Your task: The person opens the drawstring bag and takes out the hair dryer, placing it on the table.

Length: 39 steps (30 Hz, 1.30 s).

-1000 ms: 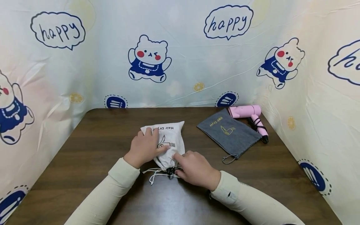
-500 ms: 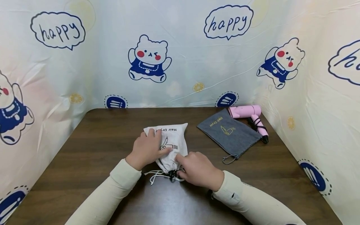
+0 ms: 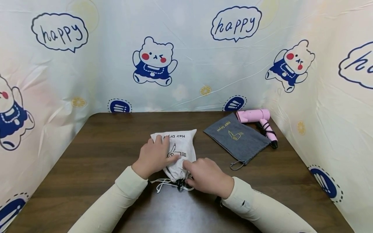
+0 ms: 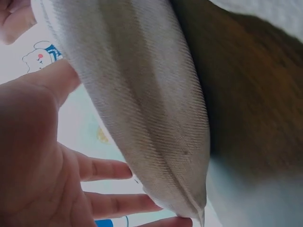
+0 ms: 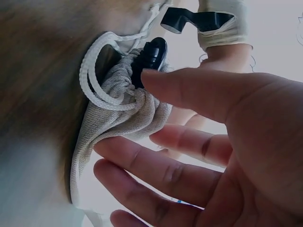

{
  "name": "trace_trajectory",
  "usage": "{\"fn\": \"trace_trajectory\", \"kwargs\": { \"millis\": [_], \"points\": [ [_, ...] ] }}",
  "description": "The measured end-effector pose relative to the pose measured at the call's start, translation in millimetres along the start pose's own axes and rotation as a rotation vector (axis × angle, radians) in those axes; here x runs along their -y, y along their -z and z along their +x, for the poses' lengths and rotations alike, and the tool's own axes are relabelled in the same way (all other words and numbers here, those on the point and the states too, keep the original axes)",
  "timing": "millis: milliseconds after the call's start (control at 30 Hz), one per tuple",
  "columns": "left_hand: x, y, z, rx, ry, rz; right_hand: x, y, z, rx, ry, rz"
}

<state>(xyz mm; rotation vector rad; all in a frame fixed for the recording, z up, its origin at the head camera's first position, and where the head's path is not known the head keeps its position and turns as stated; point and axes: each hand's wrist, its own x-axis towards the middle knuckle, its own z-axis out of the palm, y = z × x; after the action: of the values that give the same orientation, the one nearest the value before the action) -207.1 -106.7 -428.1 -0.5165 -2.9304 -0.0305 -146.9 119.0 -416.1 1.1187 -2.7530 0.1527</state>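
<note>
A light grey drawstring bag [image 3: 180, 165] printed "Hair Dryer" lies on the table, its gathered mouth towards me. My left hand [image 3: 152, 157] rests on the bag's left part with fingers spread. In the left wrist view, straight left fingertips [image 4: 111, 204] touch the bag's side. At the bag's lower right is my right hand [image 3: 208, 178]. The right wrist view shows its fingers loosely extended against the cloth, the thumb [image 5: 163, 85] touching a ribbed black piece [image 5: 150, 57] at the gathered mouth. White drawstrings [image 5: 87, 75] loop out beside it.
A dark grey drawstring bag [image 3: 236, 137], also printed "Hair Dryer", lies flat at the right back of the brown table [image 3: 96, 152]. Beside its far right edge is a pink hair dryer [image 3: 253, 115] with black cord round its handle. A printed curtain [image 3: 186, 58] stands behind.
The light grey bag has slid slightly to the right and towards me, and both hands have moved along with it. The dark bag and pink hair dryer stay in place.
</note>
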Motion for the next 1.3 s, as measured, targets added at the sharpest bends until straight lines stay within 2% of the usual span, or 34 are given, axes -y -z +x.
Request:
{"fn": "trace_trajectory", "kwargs": {
  "millis": [167,367,567,700,833,933,1100,1300],
  "points": [
    [-0.1,6.2,-2.3,0.078,0.02,-0.039,0,2,-1.3,0.02,-0.011,0.011],
    [-5.2,23.1,-8.3,0.151,0.016,-0.05,1,2,-1.2,0.017,-0.072,-0.025],
    [-14.4,37.6,-18.8,0.175,-0.045,-0.036,0,-4,-1.1,0.028,-0.159,-0.038],
    [-19.5,41.9,-26.3,0.184,-0.123,-0.037,-1,-8,-1.2,0.034,-0.186,-0.051],
    [-25.5,47.0,-33.6,0.171,-0.225,-0.017,-3,-12,-0.8,0.032,-0.198,-0.055],
    [-29.0,48.5,-37.5,0.176,-0.268,-0.001,-3,-15,0.1,0.034,-0.206,-0.052],
    [-31.9,43.6,-38.9,0.157,-0.276,0.001,-3,-16,1.0,0.023,-0.201,-0.039],
    [-35.2,37.2,-37.5,0.058,-0.301,0.003,-2,-15,1.1,0.012,-0.179,-0.028]
  ]
}}
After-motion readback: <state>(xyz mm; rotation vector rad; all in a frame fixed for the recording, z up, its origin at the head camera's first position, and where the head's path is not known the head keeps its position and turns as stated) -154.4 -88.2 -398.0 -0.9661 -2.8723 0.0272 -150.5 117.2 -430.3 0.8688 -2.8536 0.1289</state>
